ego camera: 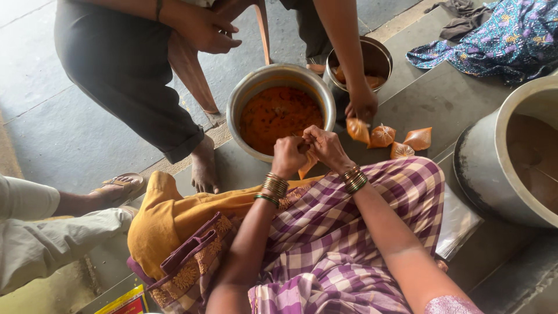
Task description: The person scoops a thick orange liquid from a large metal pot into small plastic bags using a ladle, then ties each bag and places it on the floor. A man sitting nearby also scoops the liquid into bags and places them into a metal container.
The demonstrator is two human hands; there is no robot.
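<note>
Head view, looking down. The left hand (289, 156) and the right hand (325, 146) meet fingertip to fingertip, both clenched on the neck of a small clear pouch of orange curry (307, 164), which hangs between them over the lap, just in front of the large steel pot (244, 99) of orange curry. The step in hand appears to be the closing of the pouch: fingers pinch and twist its top. The next move would call for a firm knot held tight while the filled body stays below the grip, so that nothing leaks.

Beside the right wrist, four finished pouches (382, 135) lie on the stone floor (70, 134). A co-worker's hand (361, 103) reaches down to them, in front of a smaller steel pot (378, 55). A big grey vessel (485, 168) stands at right, cut off by the frame.

The knot itself is hidden under the fingers; whether it is complete cannot be told. The pouch is mostly covered by the hands.
</note>
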